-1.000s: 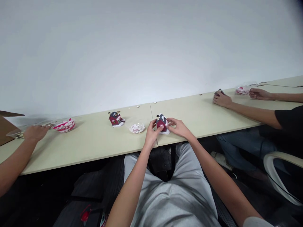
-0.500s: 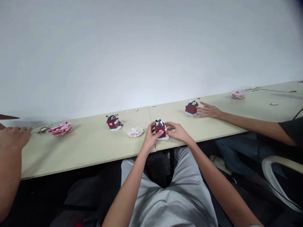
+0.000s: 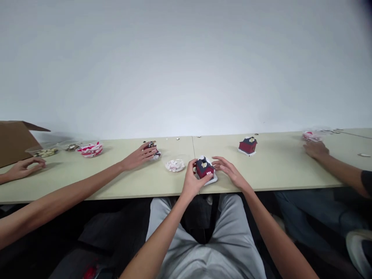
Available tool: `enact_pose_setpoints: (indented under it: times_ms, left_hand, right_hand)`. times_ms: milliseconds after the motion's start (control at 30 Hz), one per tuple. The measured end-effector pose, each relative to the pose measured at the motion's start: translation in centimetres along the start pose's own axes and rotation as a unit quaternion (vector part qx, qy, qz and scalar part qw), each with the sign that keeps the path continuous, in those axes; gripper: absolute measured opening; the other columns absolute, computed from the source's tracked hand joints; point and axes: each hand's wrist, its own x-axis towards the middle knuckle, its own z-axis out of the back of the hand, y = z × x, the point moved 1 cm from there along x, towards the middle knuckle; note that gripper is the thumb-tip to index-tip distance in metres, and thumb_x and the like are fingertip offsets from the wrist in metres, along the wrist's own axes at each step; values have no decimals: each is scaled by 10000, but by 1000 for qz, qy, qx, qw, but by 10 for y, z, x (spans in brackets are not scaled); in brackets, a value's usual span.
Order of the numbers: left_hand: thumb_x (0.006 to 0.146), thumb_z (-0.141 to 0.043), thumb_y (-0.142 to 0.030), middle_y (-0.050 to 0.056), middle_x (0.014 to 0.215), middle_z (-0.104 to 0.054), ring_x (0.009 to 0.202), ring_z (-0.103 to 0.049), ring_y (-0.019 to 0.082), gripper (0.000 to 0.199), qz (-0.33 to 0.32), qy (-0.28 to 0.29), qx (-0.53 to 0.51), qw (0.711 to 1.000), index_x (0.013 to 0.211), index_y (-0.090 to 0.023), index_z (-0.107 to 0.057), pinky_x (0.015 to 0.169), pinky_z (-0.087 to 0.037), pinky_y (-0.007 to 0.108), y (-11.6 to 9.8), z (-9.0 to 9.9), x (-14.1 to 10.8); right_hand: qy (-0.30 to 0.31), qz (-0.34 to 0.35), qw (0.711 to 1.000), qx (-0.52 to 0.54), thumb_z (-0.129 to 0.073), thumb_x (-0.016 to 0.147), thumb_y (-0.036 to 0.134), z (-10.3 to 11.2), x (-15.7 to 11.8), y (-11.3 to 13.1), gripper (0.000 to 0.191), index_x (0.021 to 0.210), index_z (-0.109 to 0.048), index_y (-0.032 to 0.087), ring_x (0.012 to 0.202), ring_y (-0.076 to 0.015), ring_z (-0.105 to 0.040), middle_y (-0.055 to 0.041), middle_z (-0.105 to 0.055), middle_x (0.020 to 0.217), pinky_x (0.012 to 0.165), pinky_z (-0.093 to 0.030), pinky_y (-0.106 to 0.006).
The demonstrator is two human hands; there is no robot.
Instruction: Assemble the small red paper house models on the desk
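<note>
A small model house (image 3: pixel 204 169) with dark red walls, a dark roof and a white base stands tilted slightly near the table's front edge. My left hand (image 3: pixel 192 182) grips it from the left, thumb across the front wall. Just to its right my right hand (image 3: pixel 231 171) is open with fingers spread, the tips close to the house; whether they touch it I cannot tell. A clear bowl of small white pieces (image 3: pixel 175 166) sits left of the house.
A co-worker's hand (image 3: pixel 142 154) covers part of another model house (image 3: pixel 157 155) at left. A third house (image 3: pixel 248 146) stands at right. Beyond it, a co-worker's hand (image 3: pixel 316 149) is at a red-and-white bowl (image 3: pixel 312 136). Bowls (image 3: pixel 90 150) and a cardboard box (image 3: pixel 14 141) stand far left.
My right hand has come away from the house, which has turned in my left hand. The right co-worker's hand left its house for the bowl. A left co-worker's hand reached the left house.
</note>
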Motion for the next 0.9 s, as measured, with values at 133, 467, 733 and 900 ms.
enact_pose_setpoints:
  times_ms: [133,467,733,900]
  left_hand:
    - [664,-875,-375,105,1294,-586,1148,-597,267,746,-40,-84,43,995,1301,-249,-509,957,-477,359,-14,52,-15]
    - [647,-832,-462,133,1336,-572,1213,-591,301,771,18,-237,199,951,1273,-219,-455,928,-545,424,6,248,2]
    - [617,-827,-406,111,1216,-605,1107,-618,281,800,50,-265,280,921,1285,-172,-454,985,-512,447,35,329,48]
    - [653,-832,-371,-5,984,-641,980,-625,224,599,126,-304,285,900,1133,-218,-508,949,-518,417,39,359,69]
  right_hand:
    - [-203,-28,966,-157,-550,926,574,45,5,-22,556,1358,-509,227,1225,-304,-601,-141,-634,1305,1072,-455,-515]
    - [-370,-264,854,-253,-846,648,512,207,24,-106,1072,1497,-360,73,1404,-460,-403,-383,-373,1497,1064,-398,-538]
    - [-334,-246,882,-223,-810,609,546,202,34,-123,781,1216,-558,124,1015,-354,-688,-241,-676,1197,836,-544,-459]
    - [-310,-219,888,-260,-827,574,612,169,27,-109,817,1198,-551,162,1035,-327,-676,-190,-680,1216,889,-524,-429]
